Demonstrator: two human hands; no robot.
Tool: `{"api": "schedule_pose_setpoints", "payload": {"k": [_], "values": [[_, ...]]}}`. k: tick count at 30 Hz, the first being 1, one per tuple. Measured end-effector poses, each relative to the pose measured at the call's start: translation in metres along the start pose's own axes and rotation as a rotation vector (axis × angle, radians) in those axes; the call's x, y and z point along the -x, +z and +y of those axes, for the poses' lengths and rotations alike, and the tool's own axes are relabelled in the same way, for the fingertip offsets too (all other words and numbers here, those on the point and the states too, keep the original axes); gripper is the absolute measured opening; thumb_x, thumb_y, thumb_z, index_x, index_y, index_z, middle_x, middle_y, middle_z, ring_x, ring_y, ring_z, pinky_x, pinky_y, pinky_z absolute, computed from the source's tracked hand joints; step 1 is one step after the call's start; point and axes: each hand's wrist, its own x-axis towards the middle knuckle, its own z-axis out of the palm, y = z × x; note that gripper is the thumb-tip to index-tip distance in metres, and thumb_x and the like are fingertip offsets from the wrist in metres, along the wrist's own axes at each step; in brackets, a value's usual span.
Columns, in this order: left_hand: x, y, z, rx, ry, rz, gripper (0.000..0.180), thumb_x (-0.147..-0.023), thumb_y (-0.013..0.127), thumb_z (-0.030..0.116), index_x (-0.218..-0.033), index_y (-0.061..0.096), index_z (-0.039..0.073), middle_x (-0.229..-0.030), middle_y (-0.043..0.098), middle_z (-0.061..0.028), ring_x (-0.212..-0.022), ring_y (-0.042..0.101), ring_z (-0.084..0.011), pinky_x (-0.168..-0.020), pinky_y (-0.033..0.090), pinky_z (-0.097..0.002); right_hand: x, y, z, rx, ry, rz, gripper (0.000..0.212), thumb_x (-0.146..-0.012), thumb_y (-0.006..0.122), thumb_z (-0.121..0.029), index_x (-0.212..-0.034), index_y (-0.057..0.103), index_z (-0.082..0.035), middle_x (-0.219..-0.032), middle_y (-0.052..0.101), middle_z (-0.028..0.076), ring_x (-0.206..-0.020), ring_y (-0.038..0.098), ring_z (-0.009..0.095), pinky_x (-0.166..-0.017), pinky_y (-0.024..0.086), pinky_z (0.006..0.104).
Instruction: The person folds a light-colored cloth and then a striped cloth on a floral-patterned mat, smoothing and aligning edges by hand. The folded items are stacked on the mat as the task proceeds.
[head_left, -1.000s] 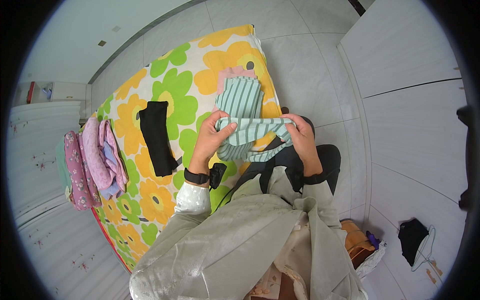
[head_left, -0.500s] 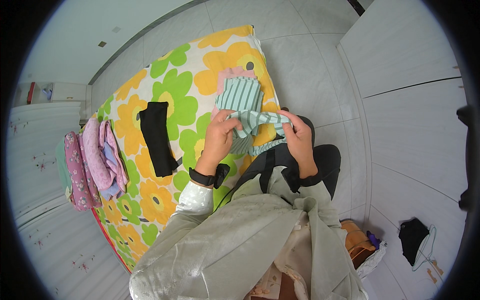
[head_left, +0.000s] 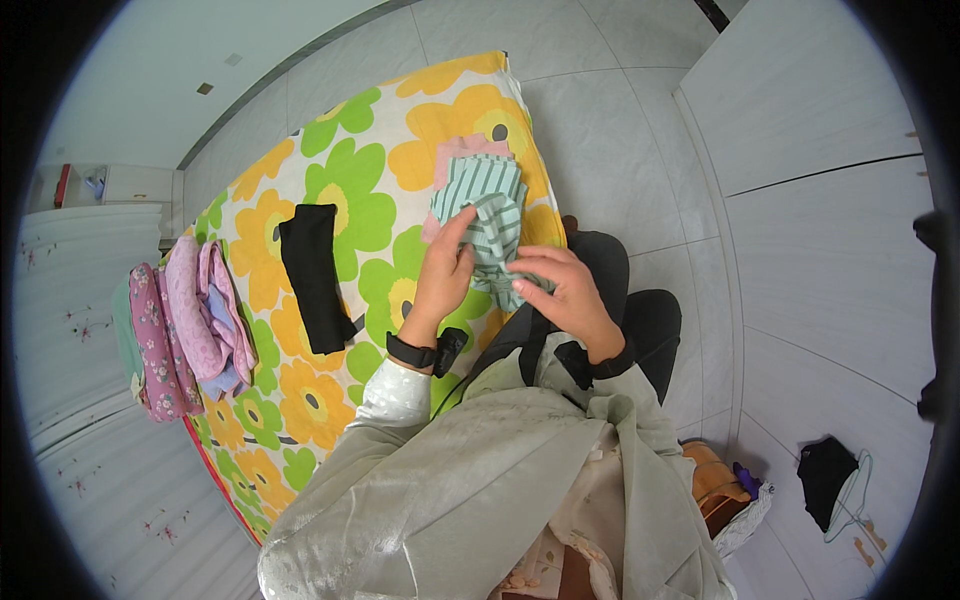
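Note:
A mint-green striped garment [head_left: 485,190], partly folded, lies at the bed's right side on top of a pink cloth [head_left: 455,148]. At the garment's left edge is my left hand [head_left: 440,280], its fingers stretched out and touching the striped fabric, thumb apart from them. My right hand [head_left: 572,295] is at the lower right of the garment, fingers extended and thumb apart, the fingertips at the cloth. Between the two hands, a striped section lies folded over the rest. The garment's near end is partly hidden behind my right hand.
A folded black garment [head_left: 315,280] lies at the middle of the flowered bed sheet [head_left: 375,270]. Folded pink clothes [head_left: 190,300] are stacked at the bed's left edge. Pale cabinets [head_left: 820,250] line the right side. A black cloth item [head_left: 827,480] hangs there near an orange-brown container [head_left: 715,478].
The striped strip that both hands held up is now down on the garment. Both hands have loosened their fingers; the right has moved nearer and slightly left.

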Motion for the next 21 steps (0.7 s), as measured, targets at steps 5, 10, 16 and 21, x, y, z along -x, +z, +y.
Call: {"api": "schedule_pose_setpoints", "payload": {"k": [5, 10, 16, 21], "values": [[0.004, -0.005, 0.003, 0.295, -0.056, -0.168, 0.047, -0.085, 0.045, -0.002, -0.131, 0.046, 0.001, -0.128, 0.052, -0.0176, -0.119, 0.05, -0.0276, -0.099, 0.037, -0.0316, -0.006, -0.002, 0.011, -0.309, 0.274, 0.228, 0.032, -0.084, 0.066, -0.015, -0.113, 0.061, -0.002, -0.11, 0.062, 0.014, -0.098, 0.061, 0.025, -0.085, 0.047, 0.0314], [0.003, -0.008, 0.012, 0.359, 0.019, -0.242, 0.044, -0.084, 0.042, -0.005, -0.126, 0.05, 0.001, -0.122, 0.054, -0.0149, -0.115, 0.051, -0.0251, -0.096, 0.038, -0.0298, -0.004, 0.0, 0.018, -0.829, 0.413, 0.113, 0.042, -0.086, 0.067, -0.014, -0.122, 0.053, 0.0, -0.113, 0.06, 0.013, -0.105, 0.057, 0.018, -0.088, 0.045, 0.0288], [-0.001, -0.008, 0.031, 0.06, 0.224, -0.103, 0.047, -0.075, 0.042, -0.012, -0.117, 0.058, 0.003, -0.11, 0.058, -0.0163, -0.101, 0.057, -0.0314, -0.087, 0.045, -0.0339, 0.0, 0.012, 0.028, -0.261, 0.277, 0.027, 0.038, -0.077, 0.072, -0.01, -0.11, 0.055, -0.002, -0.08, 0.06, 0.007, -0.074, 0.059, 0.014, -0.066, 0.046, 0.0285], [-0.002, -0.006, 0.028, -0.206, 0.295, -0.003, 0.047, -0.072, 0.045, -0.013, -0.113, 0.06, 0.004, -0.108, 0.059, -0.0189, -0.095, 0.058, -0.0373, -0.08, 0.048, -0.0376, 0.002, 0.014, 0.022, -0.116, 0.378, 0.31, 0.022, -0.071, 0.07, -0.004, -0.086, 0.053, -0.004, -0.063, 0.051, 0.005, -0.053, 0.05, 0.016, -0.052, 0.041, 0.0297]]}}
